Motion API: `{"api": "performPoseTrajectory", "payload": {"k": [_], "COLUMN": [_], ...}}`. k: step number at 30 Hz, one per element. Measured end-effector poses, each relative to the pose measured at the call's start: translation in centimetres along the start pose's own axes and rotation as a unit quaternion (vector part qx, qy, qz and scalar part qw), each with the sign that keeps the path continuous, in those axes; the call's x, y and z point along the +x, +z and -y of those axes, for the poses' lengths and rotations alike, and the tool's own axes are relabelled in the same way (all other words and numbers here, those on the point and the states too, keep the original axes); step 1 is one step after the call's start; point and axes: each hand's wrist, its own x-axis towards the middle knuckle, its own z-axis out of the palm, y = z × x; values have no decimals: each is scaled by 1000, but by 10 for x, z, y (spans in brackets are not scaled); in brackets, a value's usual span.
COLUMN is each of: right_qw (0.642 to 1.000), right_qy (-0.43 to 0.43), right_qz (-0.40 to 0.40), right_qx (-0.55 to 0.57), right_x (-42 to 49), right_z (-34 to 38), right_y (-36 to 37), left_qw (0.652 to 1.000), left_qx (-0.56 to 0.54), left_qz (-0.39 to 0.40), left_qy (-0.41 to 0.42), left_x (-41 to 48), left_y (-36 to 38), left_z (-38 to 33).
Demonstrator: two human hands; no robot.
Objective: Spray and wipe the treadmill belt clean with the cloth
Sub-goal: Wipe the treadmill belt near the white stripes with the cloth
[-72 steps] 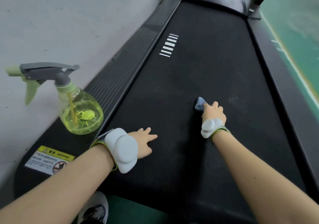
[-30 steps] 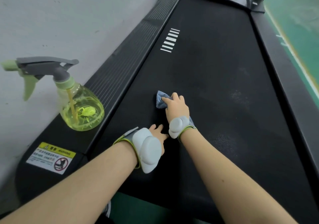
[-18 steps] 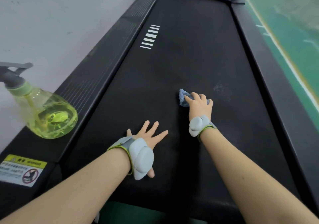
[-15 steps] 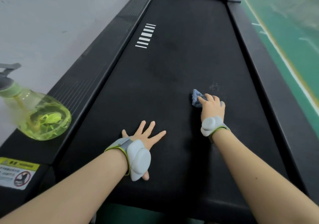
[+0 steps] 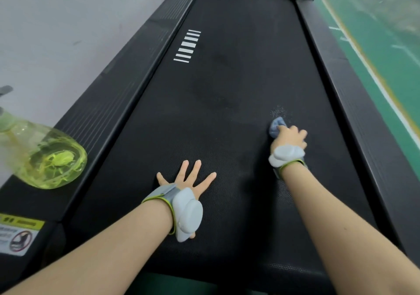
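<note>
Blue cloth (image 5: pixel 275 126) gripped by right hand (image 5: pixel 289 139) on treadmill belt (image 5: pixel 227 112), left hand (image 5: pixel 188 178) splayed flat, spray bottle (image 5: pixel 45 158) on rail (image 5: pixel 109 103)

Treadmill belt (image 5: pixel 227 147) matt, finely textured black; cloth (image 5: pixel 275 127) soft blue fabric; spray bottle (image 5: pixel 45 156) glossy translucent plastic.

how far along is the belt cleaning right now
Done: spraying looks finished, since the spray bottle stands on the left side rail. In hand: the right hand holds the blue cloth against the belt near its right edge, while the left hand rests flat, fingers spread. Left: a pale speckled patch just ahead of the cloth, and probably the far belt around the white stripes.
</note>
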Motion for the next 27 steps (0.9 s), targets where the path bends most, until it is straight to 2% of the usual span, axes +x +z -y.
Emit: {"api": "performPoseTrajectory", "payload": {"k": [4,8,11,14,21,27], "right_qw": [991,958,946,958,991,991], "right_qy": [-134,-284,-321,-280,-107,52], "right_qz": [8,-8,-16,-18,-13,-23], "right_qx": [-10,-34,-48,-54,-82,-120], "right_x": [-26,-54,-53,-34,12,27], "right_z": [58,92,87,65,-21,-102], "right_y": [9,21,23,15,-1,-7], "left_qw": [1000,1000,1000,1000,1000,999], "left_qx": [4,8,16,14,13,27], "left_qz": [-12,-21,-12,-14,-10,-25], "left_qy": [-2,-10,-8,-11,-16,-9], "left_x": [-2,-3,-1,2,8,14], "left_y": [1,1,2,5,8,14], "left_z": [-2,-5,-3,-2,-1,4]}}
